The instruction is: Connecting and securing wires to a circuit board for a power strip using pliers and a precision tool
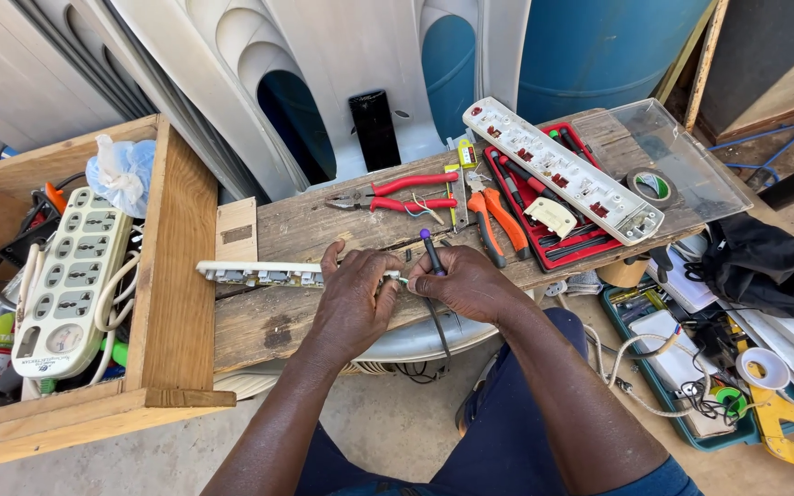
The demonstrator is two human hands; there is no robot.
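One view only, worn on the head; looks steeply down and forward over both forearms onto the wooden tabletop [296, 230]; close range; wooden box [172, 276] at left edge, blue barrel [599, 46] beyond.

White socket strip insert [259, 273] flat on wood bench, purple-capped screwdriver [433, 257] upright at its end

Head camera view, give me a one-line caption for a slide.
Left hand steadies a white power strip insert on a wooden board while right hand works a purple-tipped screwdriver.
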